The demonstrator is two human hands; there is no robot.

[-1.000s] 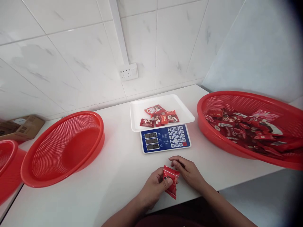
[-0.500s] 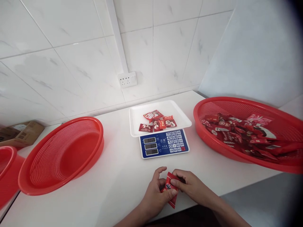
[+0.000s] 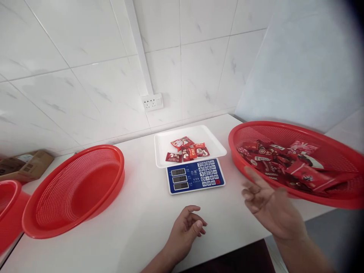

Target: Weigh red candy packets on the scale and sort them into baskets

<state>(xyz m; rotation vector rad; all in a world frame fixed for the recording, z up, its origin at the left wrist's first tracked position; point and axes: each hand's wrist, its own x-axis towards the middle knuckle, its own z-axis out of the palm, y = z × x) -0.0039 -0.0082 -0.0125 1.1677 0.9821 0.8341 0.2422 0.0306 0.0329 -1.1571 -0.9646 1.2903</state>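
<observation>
Your right hand (image 3: 274, 208) (slightly blurred) stands wide, holding nothing, near the basket (image 3: 234, 153). Packets (image 3: 308, 177) lie in that basket, just beyond this hand. Your left hand (image 3: 187, 231) is half curled and bare, with the table (image 3: 136, 212) around it. Ahead of it sits the scale (image 3: 196, 176), its tray (image 3: 210, 138) bearing more packets; leftward stands another basket (image 3: 85, 189).

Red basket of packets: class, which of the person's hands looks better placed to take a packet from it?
Probably the right hand: it appears empty, though blurred, and is close to the basket of packets. The left hand, also apparently empty, is farther away, near the scale.
</observation>
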